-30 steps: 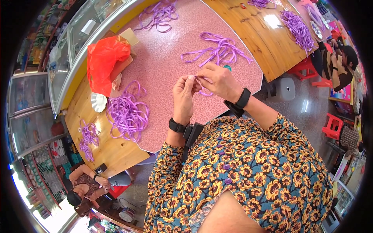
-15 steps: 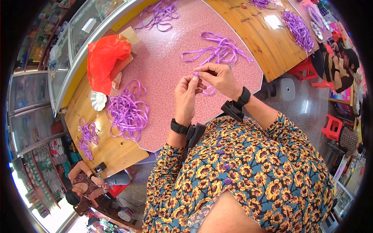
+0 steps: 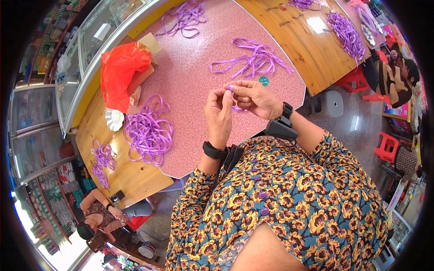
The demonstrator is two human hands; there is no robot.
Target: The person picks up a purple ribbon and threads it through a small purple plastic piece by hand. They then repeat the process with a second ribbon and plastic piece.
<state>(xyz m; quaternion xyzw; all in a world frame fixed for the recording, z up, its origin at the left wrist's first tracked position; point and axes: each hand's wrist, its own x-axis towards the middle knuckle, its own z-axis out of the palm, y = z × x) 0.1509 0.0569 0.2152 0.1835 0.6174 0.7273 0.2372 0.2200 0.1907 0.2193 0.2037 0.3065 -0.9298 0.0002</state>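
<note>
Both of my hands meet over the near part of the pink tabletop [image 3: 194,135]. A purple ribbon [image 3: 231,87] is pinched between them, with a bit of it showing at the fingertips and more hanging below the fingers. My left hand [image 3: 219,112] grips it with thumb and forefinger. Opposite, my right hand [image 3: 257,99] is closed on the same ribbon, its other fingers curled. Just beyond the hands lies a loose bundle of purple ribbons [image 3: 255,56]. To the left, a larger tangled heap of purple ribbon [image 3: 148,131] straddles the pink surface and the wooden table.
A red plastic bag [image 3: 118,74] covers a cardboard box at the left, beside a white fluted dish [image 3: 114,119]. More ribbon bundles [image 3: 185,18] lie at the far side and on the right wooden table [image 3: 294,40]. Other people sit at lower left and far right; a grey stool [image 3: 332,104] stands right.
My right hand has turned and lowered slightly, its fingers curling in closer to the left hand. A round green sticker on the tabletop has come into view beside it.
</note>
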